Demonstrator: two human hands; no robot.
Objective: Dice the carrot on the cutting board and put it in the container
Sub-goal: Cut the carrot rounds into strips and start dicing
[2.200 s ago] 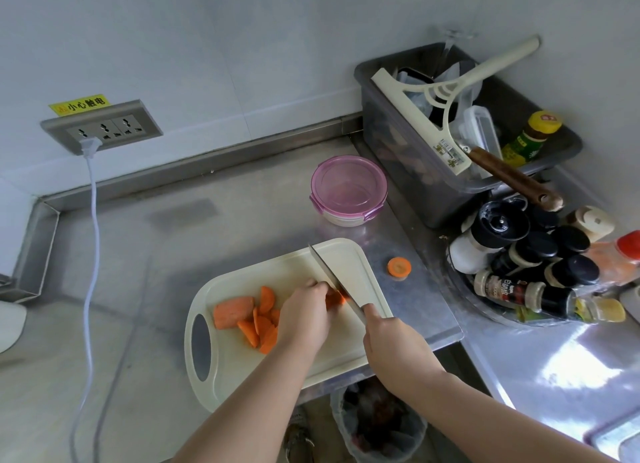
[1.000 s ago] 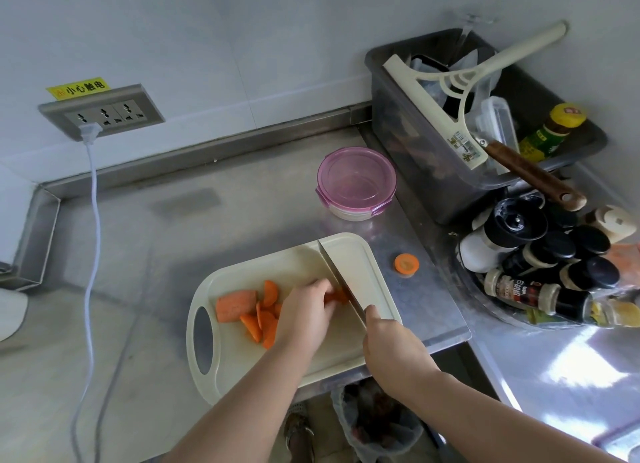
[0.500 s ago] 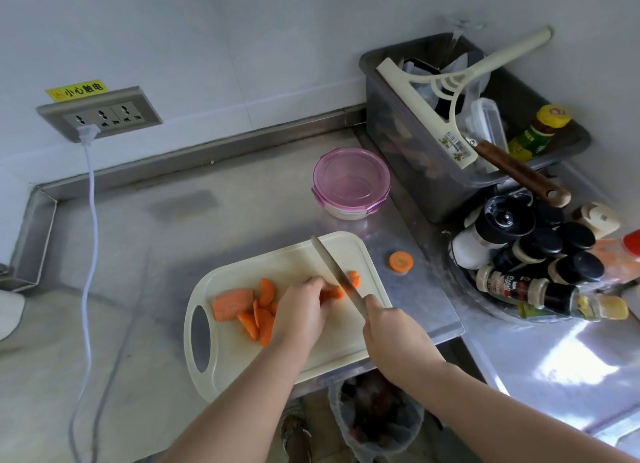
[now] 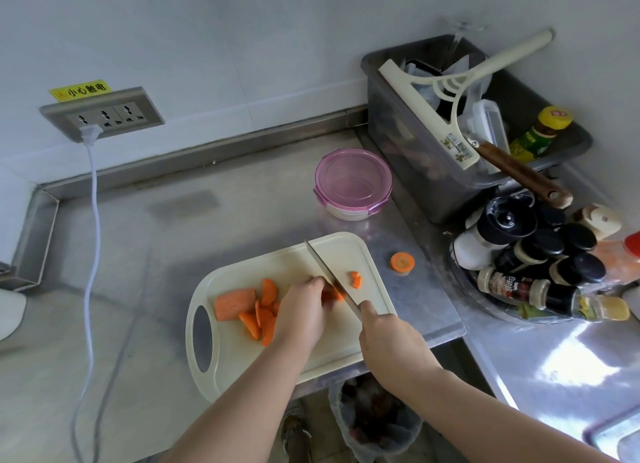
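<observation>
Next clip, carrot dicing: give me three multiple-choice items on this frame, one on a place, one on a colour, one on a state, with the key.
1. Where is the round carrot slice? A. on the counter, right of the cutting board; B. in the container; C. on the floor.
2. The container's lid is: A. green; B. pink; C. black.
3. The right hand: A. lies flat; B. hangs empty; C. grips the knife.
Key: 1A, it lies on bare steel beside the cutting board; 2B, the lid is translucent pink; 3C, its fingers are curled round the handle.
</observation>
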